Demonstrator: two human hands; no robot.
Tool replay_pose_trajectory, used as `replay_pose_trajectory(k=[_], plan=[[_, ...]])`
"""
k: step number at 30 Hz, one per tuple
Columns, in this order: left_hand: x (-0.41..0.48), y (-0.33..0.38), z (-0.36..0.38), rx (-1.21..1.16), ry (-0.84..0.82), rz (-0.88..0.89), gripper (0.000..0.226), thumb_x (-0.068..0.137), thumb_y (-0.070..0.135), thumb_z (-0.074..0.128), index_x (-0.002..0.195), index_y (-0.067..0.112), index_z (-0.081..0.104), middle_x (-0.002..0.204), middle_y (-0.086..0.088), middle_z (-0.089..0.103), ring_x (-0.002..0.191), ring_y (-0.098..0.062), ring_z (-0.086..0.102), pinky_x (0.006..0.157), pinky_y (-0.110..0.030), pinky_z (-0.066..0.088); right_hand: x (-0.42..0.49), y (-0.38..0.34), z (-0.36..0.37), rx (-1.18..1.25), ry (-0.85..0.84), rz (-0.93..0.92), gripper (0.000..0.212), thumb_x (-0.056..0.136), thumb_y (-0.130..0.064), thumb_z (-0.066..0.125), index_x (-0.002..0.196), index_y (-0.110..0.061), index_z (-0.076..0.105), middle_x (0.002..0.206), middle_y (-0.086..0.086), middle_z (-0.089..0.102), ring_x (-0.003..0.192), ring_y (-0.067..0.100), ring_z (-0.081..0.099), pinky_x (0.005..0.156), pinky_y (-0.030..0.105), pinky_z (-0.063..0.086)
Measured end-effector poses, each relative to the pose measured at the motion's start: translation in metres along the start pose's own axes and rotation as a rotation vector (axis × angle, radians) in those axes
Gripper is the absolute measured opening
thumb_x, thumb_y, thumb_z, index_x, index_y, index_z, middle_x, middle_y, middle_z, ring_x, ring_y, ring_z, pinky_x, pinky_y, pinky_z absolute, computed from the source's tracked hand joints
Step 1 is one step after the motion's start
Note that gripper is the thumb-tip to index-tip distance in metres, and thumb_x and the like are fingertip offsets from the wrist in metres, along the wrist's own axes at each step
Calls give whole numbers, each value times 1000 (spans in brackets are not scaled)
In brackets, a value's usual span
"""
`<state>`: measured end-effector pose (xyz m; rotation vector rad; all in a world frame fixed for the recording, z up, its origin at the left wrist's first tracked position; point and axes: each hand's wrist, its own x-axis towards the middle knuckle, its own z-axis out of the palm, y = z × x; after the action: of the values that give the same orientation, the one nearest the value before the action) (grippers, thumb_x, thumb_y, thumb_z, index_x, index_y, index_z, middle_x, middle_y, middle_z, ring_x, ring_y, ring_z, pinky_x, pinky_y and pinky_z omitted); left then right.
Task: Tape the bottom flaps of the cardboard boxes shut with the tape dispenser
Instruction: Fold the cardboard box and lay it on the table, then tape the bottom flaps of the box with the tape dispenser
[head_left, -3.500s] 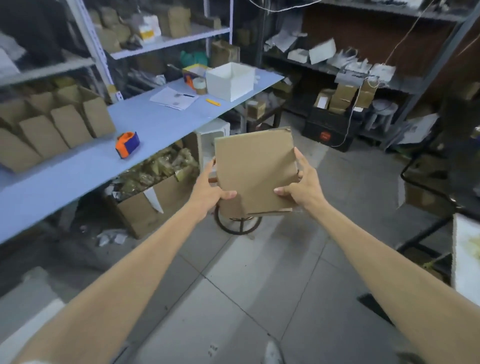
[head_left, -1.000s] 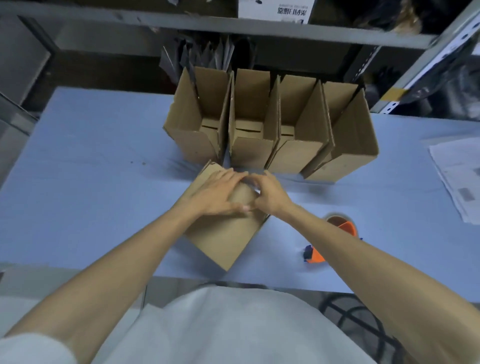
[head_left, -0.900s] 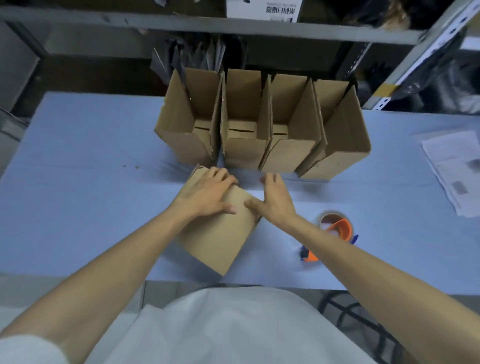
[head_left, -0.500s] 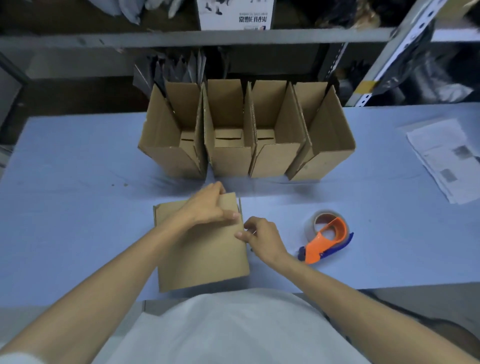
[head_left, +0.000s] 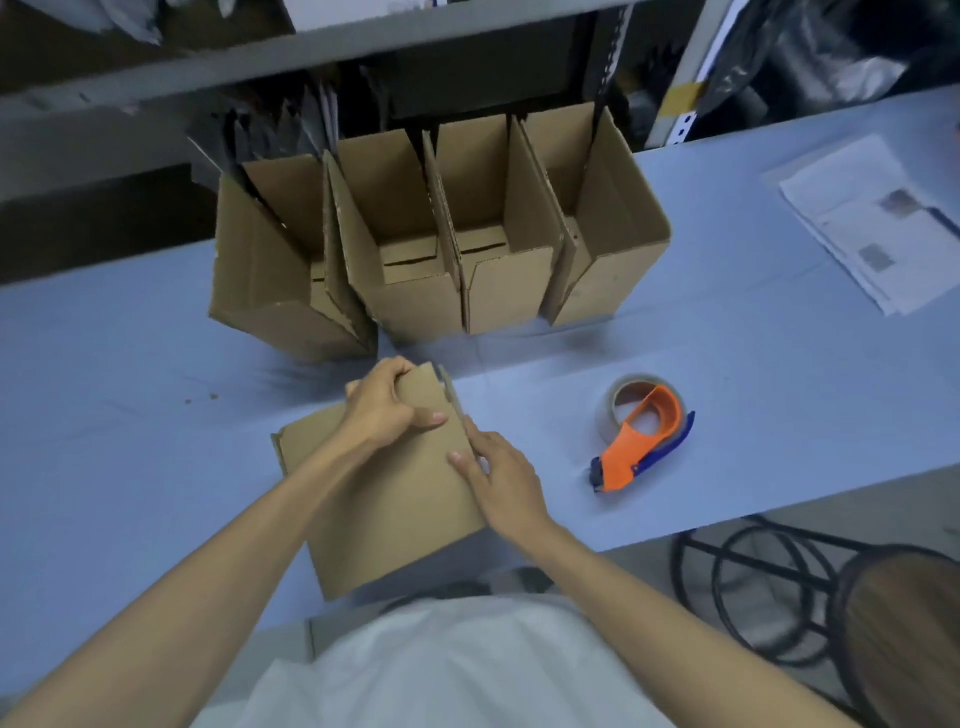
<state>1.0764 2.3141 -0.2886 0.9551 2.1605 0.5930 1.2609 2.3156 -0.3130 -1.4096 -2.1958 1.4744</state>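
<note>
A flattened box (head_left: 384, 499) lies at the near edge of the table (head_left: 104, 467), about midway along it, turned slightly so its near corner sticks out past the edge towards the person's white shirt.

Both bare forearms reach forward and converge on the box. The left hand (head_left: 384, 410) sits palm down at its far end, wrist slightly raised. The fingers are curled over the far edge and the thumb lies flat across the top face, pointing right, so the hand grasps that end. The right hand (head_left: 506, 483) is at the box's right edge, just near of the left hand and close to it. Its thumb rests on the top face and its fingers run along the side of the edge, the index finger stretched forward. It pinches the edge; the fingertips below are hidden.

The dispenser (head_left: 641, 441), orange with a blue blade guard and a roll of clear tape, lies on the table to the right of the box, apart from both hands and near the front edge.

Four open boxes (head_left: 431, 249) stand side by side, touching, towards the table's back edge under a shelf (head_left: 363, 41). Papers (head_left: 872, 228) lie near the far right corner. A stool (head_left: 810, 613) stands on the floor to the right, beyond the near edge.
</note>
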Motion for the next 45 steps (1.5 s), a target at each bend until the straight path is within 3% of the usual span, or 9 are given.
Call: replay_pose_trajectory(k=[4,8,15,18,22,25,31,35,45], plan=[[-1,4,4,192,-110,260,53,75,31,78,121,43,55,115,8,48,112,-12,43,90,-30,21,4,2,5,-28,53,32,46,99,-41,43,144,-30,40,121,3,60,115,24,52,90,37,40],[2,10,8,337,-191,361,9,86,36,67,93,42,67,105,4,42,108,-15,40,83,-31,17,-2,0,10,-74,124,30,43,99,-45,41,140,-33,45,97,4,63,94,24,56,78,39,45],[6,16,17,288,-139,342,6,80,24,73,78,28,68,97,1,40,104,-20,43,81,-29,20,-11,-9,12,149,337,121,22,90,-32,63,85,-16,77,67,-4,70,64,13,60,62,34,44],[5,19,16,293,-181,350,14,77,21,74,72,31,65,99,-3,45,104,-21,45,84,-30,22,-12,-13,7,257,312,182,38,82,-21,70,48,-23,53,40,-12,47,45,6,38,50,22,33],[-4,18,15,308,-210,394,17,76,17,72,88,27,67,100,-4,44,105,-26,41,89,-30,25,-18,1,-22,138,160,138,15,85,-5,60,73,-3,68,71,5,67,69,17,58,69,38,49],[-27,14,21,291,-2,375,59,77,18,67,134,19,51,125,-11,41,119,-33,32,105,-37,27,-23,33,-64,-25,364,78,29,82,6,48,103,-5,65,103,3,65,94,20,60,81,33,48],[-88,0,66,342,215,108,82,77,45,51,147,7,32,150,-22,26,139,-40,21,116,-47,11,-19,104,-141,-498,228,36,43,58,6,55,101,-3,55,103,10,55,94,26,42,65,32,36],[-96,-4,79,362,268,60,78,80,45,50,148,10,33,154,-17,29,144,-36,19,118,-47,6,-6,130,-158,-887,-24,-198,46,43,2,63,89,3,62,86,16,61,85,39,57,89,43,45],[-127,52,112,67,208,273,51,87,5,63,136,3,48,141,-11,45,128,-26,44,109,-29,32,9,118,-175,-790,-137,-480,30,56,14,77,81,6,62,82,23,64,74,41,60,72,44,50]])
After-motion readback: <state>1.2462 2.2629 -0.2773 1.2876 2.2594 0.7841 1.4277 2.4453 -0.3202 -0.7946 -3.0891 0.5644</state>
